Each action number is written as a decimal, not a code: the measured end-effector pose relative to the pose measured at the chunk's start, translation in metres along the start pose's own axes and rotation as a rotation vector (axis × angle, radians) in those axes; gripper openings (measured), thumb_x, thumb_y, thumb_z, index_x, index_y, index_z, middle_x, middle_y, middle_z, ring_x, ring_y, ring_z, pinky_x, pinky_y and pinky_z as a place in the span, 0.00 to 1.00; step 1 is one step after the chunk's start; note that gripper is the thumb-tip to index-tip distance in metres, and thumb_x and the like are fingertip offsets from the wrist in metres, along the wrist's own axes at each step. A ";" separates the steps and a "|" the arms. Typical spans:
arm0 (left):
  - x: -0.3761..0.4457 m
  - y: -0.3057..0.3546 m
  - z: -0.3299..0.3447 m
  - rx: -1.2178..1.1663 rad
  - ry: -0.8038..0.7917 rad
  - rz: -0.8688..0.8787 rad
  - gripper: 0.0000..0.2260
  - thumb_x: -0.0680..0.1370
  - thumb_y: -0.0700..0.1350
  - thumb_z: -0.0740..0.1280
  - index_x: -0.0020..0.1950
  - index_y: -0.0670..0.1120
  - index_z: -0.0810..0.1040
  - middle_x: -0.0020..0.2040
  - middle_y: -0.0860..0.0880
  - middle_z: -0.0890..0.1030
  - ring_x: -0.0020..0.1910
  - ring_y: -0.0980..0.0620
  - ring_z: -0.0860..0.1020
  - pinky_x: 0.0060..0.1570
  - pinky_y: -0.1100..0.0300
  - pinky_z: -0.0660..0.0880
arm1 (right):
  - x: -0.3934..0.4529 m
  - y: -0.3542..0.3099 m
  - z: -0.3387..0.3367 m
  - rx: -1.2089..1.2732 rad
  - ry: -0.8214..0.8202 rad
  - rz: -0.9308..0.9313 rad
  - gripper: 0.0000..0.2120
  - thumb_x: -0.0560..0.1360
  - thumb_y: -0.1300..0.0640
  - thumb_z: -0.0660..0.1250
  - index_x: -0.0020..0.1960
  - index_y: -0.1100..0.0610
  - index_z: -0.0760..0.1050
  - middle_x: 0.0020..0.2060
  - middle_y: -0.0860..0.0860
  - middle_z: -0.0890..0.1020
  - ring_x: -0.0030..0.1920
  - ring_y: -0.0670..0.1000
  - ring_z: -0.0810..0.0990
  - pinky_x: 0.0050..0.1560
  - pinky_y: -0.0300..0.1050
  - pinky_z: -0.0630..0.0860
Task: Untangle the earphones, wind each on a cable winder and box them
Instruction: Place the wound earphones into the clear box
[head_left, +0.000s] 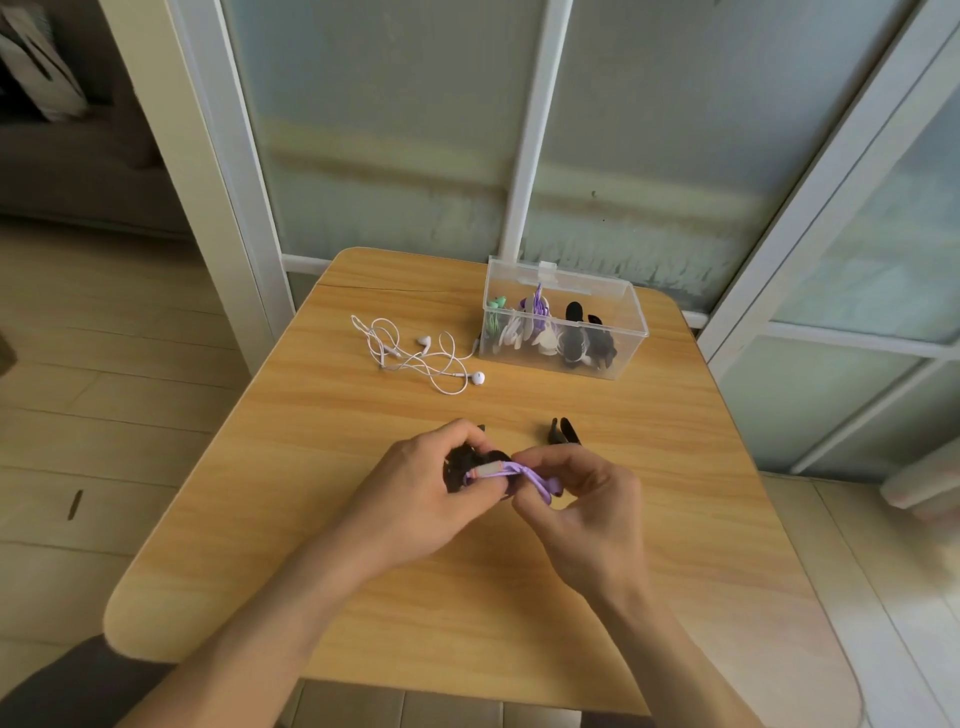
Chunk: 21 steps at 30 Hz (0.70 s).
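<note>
Left hand (436, 483) is gripping a black winder (462, 467), right hand (576, 499) is pinching the purple earphone cable (524, 475), both well in front of the clear box (563, 322). Risk: wraps probably slipping off if tension is dropping; white earphones (415, 353) are lying loose beside the box.

Single view only, head camera. Looks from above person, forward and down, over both forearms toward far side of desk (675, 519). Close to hands at frame centre. Wide angle: straight frames bend at edges. Whole desk top visible, glass partition (395, 130) behind, floor (78, 415) at left and right.
</note>
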<state>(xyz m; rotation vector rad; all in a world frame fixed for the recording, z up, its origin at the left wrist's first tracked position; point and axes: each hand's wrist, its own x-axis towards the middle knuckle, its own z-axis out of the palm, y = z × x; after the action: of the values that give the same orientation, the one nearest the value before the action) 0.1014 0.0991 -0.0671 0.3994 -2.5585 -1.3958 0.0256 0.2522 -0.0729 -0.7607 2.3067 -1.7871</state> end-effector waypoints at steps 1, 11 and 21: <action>-0.001 0.000 0.002 0.025 0.030 -0.028 0.06 0.73 0.54 0.72 0.46 0.56 0.78 0.35 0.57 0.80 0.33 0.57 0.77 0.34 0.60 0.72 | 0.000 0.001 0.001 0.014 0.001 0.009 0.13 0.67 0.67 0.75 0.39 0.48 0.85 0.33 0.44 0.85 0.33 0.42 0.73 0.38 0.33 0.72; -0.002 -0.011 -0.013 0.017 -0.147 -0.153 0.03 0.77 0.48 0.68 0.43 0.52 0.79 0.25 0.54 0.78 0.27 0.52 0.81 0.31 0.59 0.70 | 0.004 0.006 0.007 0.099 -0.200 0.095 0.13 0.69 0.73 0.72 0.40 0.55 0.85 0.34 0.50 0.86 0.35 0.46 0.82 0.38 0.36 0.76; -0.005 -0.009 -0.012 -0.107 -0.310 -0.218 0.04 0.79 0.47 0.66 0.47 0.47 0.76 0.31 0.53 0.78 0.32 0.45 0.84 0.38 0.57 0.70 | 0.001 0.016 0.004 -0.200 -0.263 -0.071 0.09 0.71 0.61 0.70 0.45 0.48 0.82 0.38 0.42 0.84 0.39 0.43 0.78 0.43 0.32 0.73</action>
<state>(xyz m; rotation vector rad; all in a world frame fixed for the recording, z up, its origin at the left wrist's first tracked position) 0.1106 0.0867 -0.0691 0.4911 -2.7286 -1.7901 0.0209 0.2506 -0.0891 -1.0515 2.3262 -1.3949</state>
